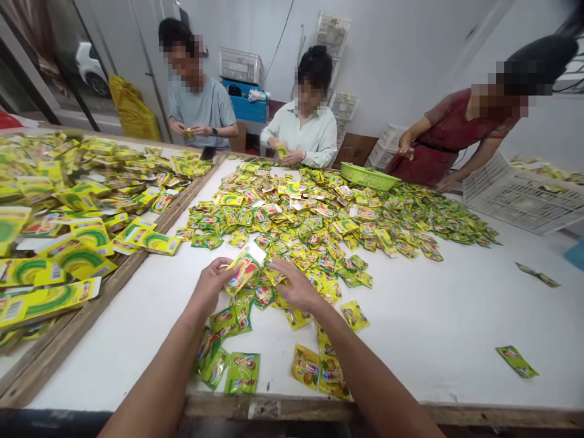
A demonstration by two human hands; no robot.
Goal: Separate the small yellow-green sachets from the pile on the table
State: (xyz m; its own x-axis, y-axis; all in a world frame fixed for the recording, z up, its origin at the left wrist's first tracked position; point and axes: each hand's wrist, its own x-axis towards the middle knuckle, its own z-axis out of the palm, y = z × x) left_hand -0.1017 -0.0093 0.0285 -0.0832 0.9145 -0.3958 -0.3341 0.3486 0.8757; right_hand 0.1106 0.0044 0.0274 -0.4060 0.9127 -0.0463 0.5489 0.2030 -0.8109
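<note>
Since the left hand pinches a yellow-green box by its side, the white flap points up and toward the right hand, probably to keep that end reachable. Right hand is palm-down over the sachet heap; fingertips blend into packets, can't tell if it grips one. Wooden strip seems there to keep the box pile off the sachets. Box contents hidden; right forearm partly covers yellow sachets near the edge; box pile cut off at left.
</note>
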